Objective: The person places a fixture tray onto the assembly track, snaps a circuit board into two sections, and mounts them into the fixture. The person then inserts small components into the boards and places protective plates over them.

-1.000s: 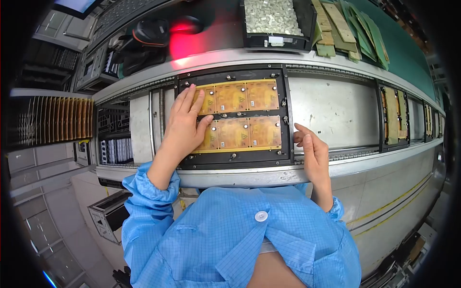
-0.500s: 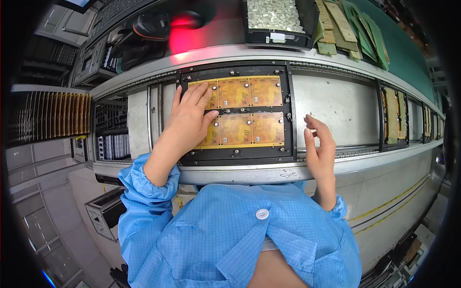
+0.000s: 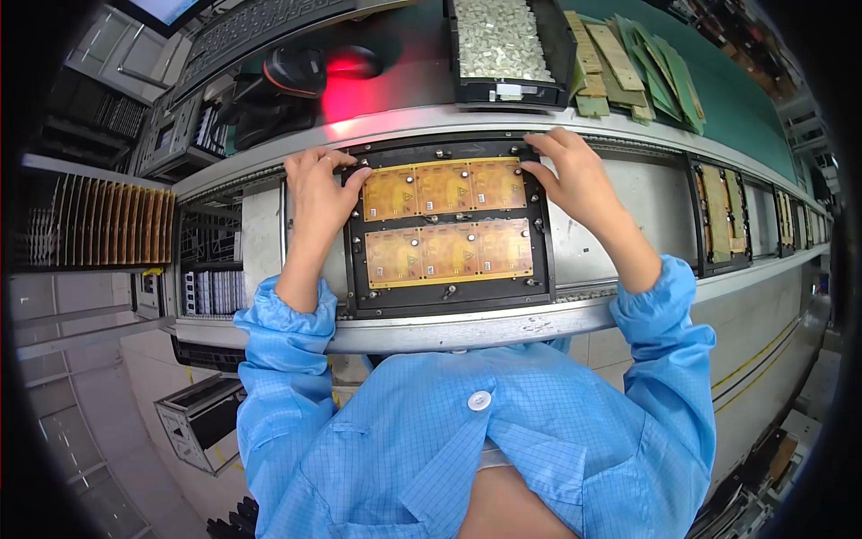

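Observation:
Two yellow-orange circuit board panels, an upper one point(image 3: 444, 189) and a lower one point(image 3: 449, 254), lie in a black carrier frame point(image 3: 404, 302) on the rail line. Small metal clips stand around them. At the frame's upper left corner, my left hand point(image 3: 319, 193) has thumb and forefinger closed around a small corner clip point(image 3: 365, 163). My right hand point(image 3: 575, 175) is at the upper right corner, thumb and forefinger apart beside another clip point(image 3: 516, 151). Whether the right fingertips touch that clip is hard to tell.
A black bin of small white parts point(image 3: 503, 45) stands behind the rail, beside stacked wooden and green strips point(image 3: 628, 67). A scanner point(image 3: 292, 76) casts red light at back left. Upright boards fill a rack point(image 3: 99, 220) at left. Another loaded carrier point(image 3: 721, 216) sits farther right.
My left hand has moved off the boards to the frame's upper left corner. My right hand has risen from the front rail to the upper right corner. The camera view has shifted slightly.

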`<state>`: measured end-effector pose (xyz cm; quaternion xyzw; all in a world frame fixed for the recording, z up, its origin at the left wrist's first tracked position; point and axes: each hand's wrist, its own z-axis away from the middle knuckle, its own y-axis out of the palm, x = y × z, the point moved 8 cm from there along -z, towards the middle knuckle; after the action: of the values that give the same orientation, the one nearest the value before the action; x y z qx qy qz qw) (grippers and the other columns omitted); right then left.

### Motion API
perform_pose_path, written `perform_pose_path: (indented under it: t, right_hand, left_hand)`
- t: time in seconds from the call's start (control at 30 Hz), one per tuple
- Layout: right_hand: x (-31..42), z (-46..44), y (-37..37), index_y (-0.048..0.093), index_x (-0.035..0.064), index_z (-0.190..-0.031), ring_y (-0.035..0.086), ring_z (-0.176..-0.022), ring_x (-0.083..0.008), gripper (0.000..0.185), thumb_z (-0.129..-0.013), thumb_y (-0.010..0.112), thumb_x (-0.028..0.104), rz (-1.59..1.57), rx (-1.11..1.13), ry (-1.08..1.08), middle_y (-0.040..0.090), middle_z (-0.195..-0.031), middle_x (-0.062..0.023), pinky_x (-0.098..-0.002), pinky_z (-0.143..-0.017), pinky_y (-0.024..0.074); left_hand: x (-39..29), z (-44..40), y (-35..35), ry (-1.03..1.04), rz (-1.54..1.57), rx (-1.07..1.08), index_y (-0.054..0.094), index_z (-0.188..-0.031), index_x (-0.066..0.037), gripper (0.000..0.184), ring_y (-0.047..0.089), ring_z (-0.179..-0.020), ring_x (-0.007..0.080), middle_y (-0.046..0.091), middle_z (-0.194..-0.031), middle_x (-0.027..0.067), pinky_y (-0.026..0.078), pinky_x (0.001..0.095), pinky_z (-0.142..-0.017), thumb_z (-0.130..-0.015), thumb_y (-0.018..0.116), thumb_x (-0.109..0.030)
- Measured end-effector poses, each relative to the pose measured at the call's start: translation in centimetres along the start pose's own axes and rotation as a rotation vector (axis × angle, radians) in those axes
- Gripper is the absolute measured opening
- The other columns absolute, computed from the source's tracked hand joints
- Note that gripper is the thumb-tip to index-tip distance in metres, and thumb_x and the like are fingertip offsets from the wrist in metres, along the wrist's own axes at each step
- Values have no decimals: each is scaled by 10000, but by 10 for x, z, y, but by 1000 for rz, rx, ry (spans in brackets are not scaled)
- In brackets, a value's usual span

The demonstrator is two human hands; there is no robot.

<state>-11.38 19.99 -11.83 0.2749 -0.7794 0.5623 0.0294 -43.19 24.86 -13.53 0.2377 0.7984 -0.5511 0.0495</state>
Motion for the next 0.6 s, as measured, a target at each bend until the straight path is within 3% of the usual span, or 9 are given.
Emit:
perform_pose_path:
  t: [0.07,0.27,0.37,0.6]
  right_hand:
    - [-5,-6,7,708,37,-1051,631,-847,-312,259,-835,749,175,32,-44,7,625,-920,-117,-414,-738,518]
    - [-27,-9,24,766,76,-826,642,-707,-273,147,-801,779,221,35,-120,157,623,-762,-61,-399,-644,511]
    - [-29,-13,26,760,72,-773,685,-768,-304,178,-791,771,249,58,-12,279,691,-792,-102,-423,-676,536]
    - [-11,-16,29,751,63,-744,684,-722,-301,200,-789,779,255,161,34,403,698,-745,-104,-406,-655,526]
  left_hand:
    - [-1,3,-4,-38,-27,-37,766,-894,-50,240,500,-1076,325,652,-1021,98,423,412,-959,-732,847,-207]
    - [-3,-10,3,-60,62,29,720,-729,-20,182,518,-1016,318,664,-875,112,437,407,-909,-711,841,-154]
    - [-13,-11,6,-52,36,40,671,-664,-4,196,520,-984,317,658,-837,121,443,413,-880,-719,820,-118]
    - [-20,-8,11,-20,-24,-25,649,-645,-4,192,535,-946,337,648,-786,151,448,406,-857,-720,802,-93]
